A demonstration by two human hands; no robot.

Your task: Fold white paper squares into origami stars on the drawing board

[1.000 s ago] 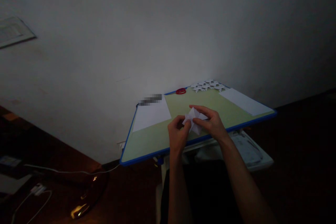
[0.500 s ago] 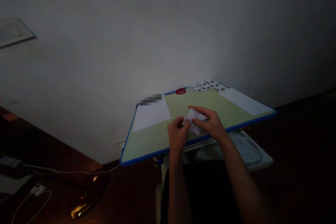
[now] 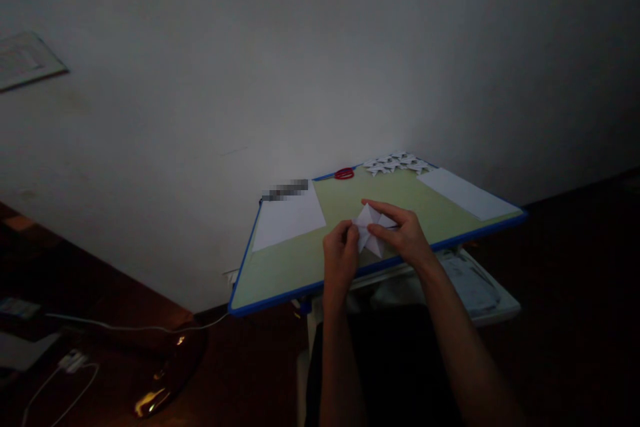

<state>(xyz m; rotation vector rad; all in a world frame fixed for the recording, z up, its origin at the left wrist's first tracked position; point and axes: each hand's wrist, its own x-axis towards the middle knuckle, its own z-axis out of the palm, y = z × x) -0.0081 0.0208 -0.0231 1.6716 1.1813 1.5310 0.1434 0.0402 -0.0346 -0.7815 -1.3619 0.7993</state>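
A small white folded paper piece [image 3: 369,227] sits just above the near edge of a green board with a blue rim [image 3: 280,265]. My left hand [image 3: 340,259] is closed, pinching the paper's left side with thumb and fingertips. From the right, my right hand [image 3: 404,232] grips the same paper, its index finger stretched over the top fold and its thumb below. Both forearms reach up from the bottom of the view.
On the board lie a white sheet [image 3: 289,217] at the left, another sheet [image 3: 463,192] at the right, a red loop [image 3: 344,173] and several folded white paper pieces [image 3: 395,163] at the far edge. A wall stands behind. Cables [image 3: 80,367] lie on the dark floor at the left.
My left hand has shifted slightly right and closed tighter on the paper's left side. The right hand has hardly moved.
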